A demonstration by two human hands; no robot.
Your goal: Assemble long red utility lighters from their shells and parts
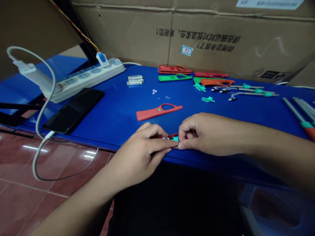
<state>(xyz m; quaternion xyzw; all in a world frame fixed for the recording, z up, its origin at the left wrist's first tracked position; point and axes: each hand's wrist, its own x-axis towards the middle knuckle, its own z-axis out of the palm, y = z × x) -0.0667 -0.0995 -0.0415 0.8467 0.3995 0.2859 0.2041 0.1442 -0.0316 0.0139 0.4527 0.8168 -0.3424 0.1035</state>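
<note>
At the table's front edge lies a red lighter casing half (175,134) with a mint-green part (175,139) and small dark and white parts inside. My left hand (147,147) grips it from the left, with the index finger pressed near the mint-green part. At its right end, the thumb and fingers of my right hand (197,134) are pinched together; what sits between the tips is hidden. Just beyond my hands rests another red lighter casing half (150,113) with a finger loop.
Farther back are red, green and orange casings (174,77), mint-green pieces (199,87), wired metal rods (256,94), clear tubes (135,80) and tiny white bits (154,91). On the left lie a phone (73,109) and a power strip (83,77). A cardboard box (137,36) stands behind.
</note>
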